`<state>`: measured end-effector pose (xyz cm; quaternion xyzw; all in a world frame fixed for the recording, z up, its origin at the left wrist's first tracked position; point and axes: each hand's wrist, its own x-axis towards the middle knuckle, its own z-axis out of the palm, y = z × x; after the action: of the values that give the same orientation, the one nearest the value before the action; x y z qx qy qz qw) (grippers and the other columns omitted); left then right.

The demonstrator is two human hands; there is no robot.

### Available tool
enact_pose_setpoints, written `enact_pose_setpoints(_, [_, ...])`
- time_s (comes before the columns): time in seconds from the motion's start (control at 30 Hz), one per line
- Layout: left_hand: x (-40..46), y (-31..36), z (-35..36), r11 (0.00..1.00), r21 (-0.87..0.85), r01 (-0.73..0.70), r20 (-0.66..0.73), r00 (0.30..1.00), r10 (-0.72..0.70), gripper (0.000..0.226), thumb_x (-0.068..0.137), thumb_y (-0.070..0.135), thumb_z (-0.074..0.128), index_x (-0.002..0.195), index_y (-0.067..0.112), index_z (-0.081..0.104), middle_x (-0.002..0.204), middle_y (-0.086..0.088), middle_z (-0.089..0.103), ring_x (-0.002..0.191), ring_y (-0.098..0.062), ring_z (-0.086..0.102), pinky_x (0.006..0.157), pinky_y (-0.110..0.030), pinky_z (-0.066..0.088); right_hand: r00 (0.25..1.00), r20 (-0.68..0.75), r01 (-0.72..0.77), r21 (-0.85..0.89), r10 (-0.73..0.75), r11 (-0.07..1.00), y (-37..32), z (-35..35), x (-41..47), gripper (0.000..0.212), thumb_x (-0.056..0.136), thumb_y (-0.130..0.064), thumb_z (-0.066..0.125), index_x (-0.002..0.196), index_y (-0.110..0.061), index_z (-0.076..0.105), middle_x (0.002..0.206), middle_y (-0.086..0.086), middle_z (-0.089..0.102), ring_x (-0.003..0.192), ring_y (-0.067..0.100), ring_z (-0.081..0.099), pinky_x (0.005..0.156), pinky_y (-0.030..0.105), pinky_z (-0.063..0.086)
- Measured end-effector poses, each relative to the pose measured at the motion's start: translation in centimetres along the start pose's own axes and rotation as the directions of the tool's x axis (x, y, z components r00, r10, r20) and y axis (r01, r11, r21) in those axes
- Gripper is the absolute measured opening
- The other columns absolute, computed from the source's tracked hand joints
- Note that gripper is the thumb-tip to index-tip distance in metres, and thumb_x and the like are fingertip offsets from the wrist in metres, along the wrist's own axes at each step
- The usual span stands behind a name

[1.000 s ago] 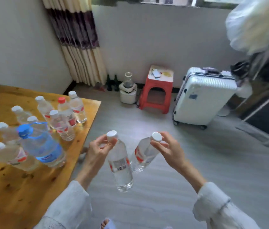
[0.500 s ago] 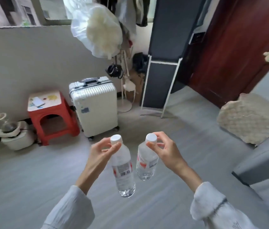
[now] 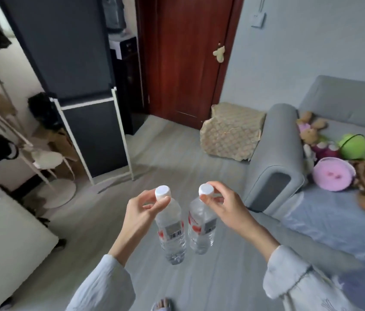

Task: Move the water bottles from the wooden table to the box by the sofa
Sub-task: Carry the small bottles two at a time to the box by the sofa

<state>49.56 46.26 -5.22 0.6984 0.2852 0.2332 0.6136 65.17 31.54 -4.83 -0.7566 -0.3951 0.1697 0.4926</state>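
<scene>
Two clear water bottles with white caps and red labels hang in front of me above the grey floor. My left hand [image 3: 142, 212] pinches the left water bottle [image 3: 172, 234] at its neck, just under the cap. My right hand [image 3: 224, 207] pinches the right water bottle [image 3: 200, 227] the same way. The bottles hang close together, almost touching. A box covered with a beige patterned cloth [image 3: 230, 131] stands on the floor against the far end of the grey sofa [image 3: 275, 158]. The wooden table is out of view.
Plush toys [image 3: 334, 153] lie on the sofa seat at the right. A dark red door [image 3: 188, 57] is straight ahead. A white-framed dark panel [image 3: 96, 131] and a coat rack [image 3: 8, 131] stand at the left. A white suitcase [image 3: 8, 239] is at the lower left.
The view has swung to the right, away from the wooden table, past the suitcase and stool, and onto the door and sofa. Both hands keep holding their bottles by the neck.
</scene>
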Motion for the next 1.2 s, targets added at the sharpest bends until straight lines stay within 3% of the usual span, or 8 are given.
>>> enact_pose_setpoints(0.1, [7.5, 1.1, 2.2, 1.0, 0.014, -0.005, 0.081, 0.997, 0.004, 0.024, 0.074, 0.03, 0.071, 0.095, 0.018, 0.071, 0.094, -0.003, 0.07, 0.083, -0.007, 0.065, 0.075, -0.021, 0.046, 0.996, -0.084, -0.016, -0.016, 0.014, 1.0, 1.5, -2.5, 5.5, 0.021, 0.08, -0.024, 0.065, 0.096, -0.026, 0.052, 0.094, -0.006, 0.06, 0.092, 0.018, 0.061, 0.081, 0.026, 0.05])
enact_pose_setpoints(0.27, [18.9, 1.9, 5.8, 1.0, 0.024, 0.009, 0.168, 0.986, -0.013, 0.024, 0.078, 0.023, 0.068, 0.099, 0.013, 0.069, 0.095, -0.002, 0.07, 0.088, -0.01, 0.065, 0.078, -0.021, 0.048, 0.977, -0.209, -0.053, 0.01, 0.054, 0.999, 5.1, -6.1, 14.2, 0.019, 0.081, -0.025, 0.064, 0.097, -0.026, 0.054, 0.091, -0.016, 0.058, 0.088, 0.013, 0.059, 0.077, 0.022, 0.05])
enact_pose_setpoints(0.37, [25.4, 1.6, 8.2, 1.0, 0.022, 0.02, 0.215, 0.976, -0.025, 0.021, 0.078, 0.021, 0.068, 0.097, 0.01, 0.07, 0.09, 0.001, 0.071, 0.078, 0.002, 0.065, 0.067, -0.007, 0.047, 0.967, -0.234, -0.094, 0.028, 0.098, 0.995, 8.2, -8.2, 19.4, 0.02, 0.082, -0.023, 0.063, 0.1, -0.019, 0.056, 0.093, -0.009, 0.06, 0.09, 0.015, 0.061, 0.077, 0.015, 0.049])
enact_pose_setpoints(0.47, [32.2, 1.3, 11.4, 0.999, 0.037, 0.019, 0.235, 0.972, -0.027, 0.014, 0.079, 0.018, 0.068, 0.088, 0.007, 0.071, 0.081, 0.003, 0.071, 0.068, 0.008, 0.063, 0.06, -0.004, 0.044, 0.969, -0.21, -0.13, 0.028, 0.133, 0.991, 11.6, -11.0, 25.2, 0.023, 0.082, -0.024, 0.063, 0.102, -0.015, 0.056, 0.097, 0.001, 0.063, 0.095, 0.017, 0.062, 0.076, 0.01, 0.047])
enact_pose_setpoints(0.67, [46.2, 3.2, 18.1, 0.997, 0.076, -0.011, 0.239, 0.971, -0.008, 0.017, 0.08, 0.018, 0.067, 0.091, 0.007, 0.069, 0.08, -0.003, 0.07, 0.066, 0.004, 0.062, 0.06, -0.005, 0.046, 0.97, -0.211, -0.129, -0.026, 0.121, 0.991, 16.1, -18.8, 38.0, 0.027, 0.082, -0.025, 0.064, 0.105, -0.014, 0.056, 0.097, -0.001, 0.063, 0.097, 0.019, 0.063, 0.085, 0.033, 0.052])
enact_pose_setpoints(0.87, [59.6, 4.8, 23.8, 0.995, 0.096, -0.042, 0.205, 0.978, 0.021, 0.011, 0.08, 0.022, 0.067, 0.09, 0.018, 0.07, 0.084, 0.006, 0.072, 0.074, 0.004, 0.063, 0.065, -0.006, 0.047, 0.962, -0.249, -0.137, -0.097, 0.109, 0.986, 19.8, -25.5, 49.8, 0.028, 0.081, -0.026, 0.065, 0.105, -0.013, 0.057, 0.099, -0.002, 0.061, 0.096, 0.017, 0.059, 0.086, 0.041, 0.05])
enact_pose_setpoints(1.07, [72.5, 4.2, 29.6, 0.993, 0.109, -0.048, 0.247, 0.969, 0.019, 0.012, 0.077, 0.029, 0.069, 0.086, 0.022, 0.07, 0.08, 0.011, 0.07, 0.072, 0.009, 0.062, 0.06, -0.003, 0.044, 0.954, -0.237, -0.209, -0.075, 0.186, 0.975, 25.7, -29.8, 60.3, 0.025, 0.081, -0.027, 0.063, 0.102, -0.016, 0.056, 0.099, -0.005, 0.06, 0.098, 0.014, 0.059, 0.085, 0.034, 0.052])
enact_pose_setpoints(1.2, [82.5, 3.6, 33.0, 0.992, 0.117, -0.047, 0.297, 0.955, 0.01, 0.009, 0.074, 0.034, 0.069, 0.083, 0.032, 0.068, 0.083, 0.014, 0.07, 0.075, 0.008, 0.063, 0.062, -0.004, 0.046, 0.941, -0.266, -0.245, -0.107, 0.209, 0.964, 29.9, -32.7, 68.4, 0.028, 0.079, -0.026, 0.065, 0.103, -0.012, 0.057, 0.094, -0.012, 0.057, 0.091, 0.004, 0.056, 0.079, 0.021, 0.051])
